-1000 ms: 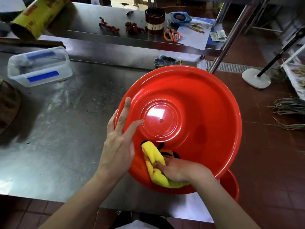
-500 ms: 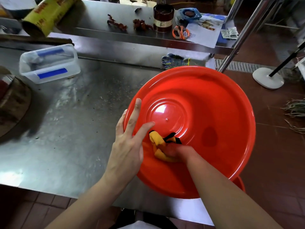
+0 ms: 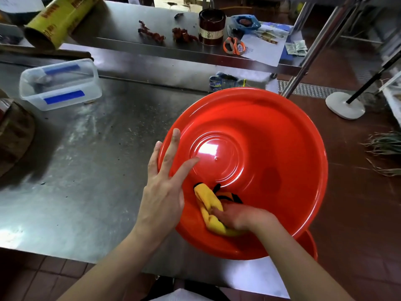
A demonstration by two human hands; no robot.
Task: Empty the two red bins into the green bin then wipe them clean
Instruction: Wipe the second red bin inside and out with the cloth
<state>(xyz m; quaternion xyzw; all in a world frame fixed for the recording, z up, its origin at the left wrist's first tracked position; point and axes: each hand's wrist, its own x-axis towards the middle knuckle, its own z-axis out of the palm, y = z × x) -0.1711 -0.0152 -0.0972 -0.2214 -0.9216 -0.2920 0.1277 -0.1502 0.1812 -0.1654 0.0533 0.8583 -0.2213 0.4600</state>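
A large round red bin (image 3: 271, 131) lies upside down at the right end of the steel table (image 3: 86, 170), its ridged bottom facing up. My left hand (image 3: 165, 187) rests flat on its left side with straight, spread fingers. Against the bin's near slope, my right hand (image 3: 243, 218) presses a crumpled yellow and black cloth (image 3: 208, 205), fingers curled onto it. A sliver of a second red bin (image 3: 312, 246) peeks out below the first one's right rim. No green bin is in view.
A clear plastic box (image 3: 60, 83) with blue tape stands at the table's back left. The raised shelf (image 3: 152, 22) behind holds a dark tea tin (image 3: 211, 27), orange scissors (image 3: 234, 45), papers and dried bits. Gloves (image 3: 225, 82) lie behind the bin. A white stand base (image 3: 345, 107) sits on the floor.
My right hand has drawn the cloth back down from near the bin's central ring toward the near rim. The left hand stays flat on the bin's left side.
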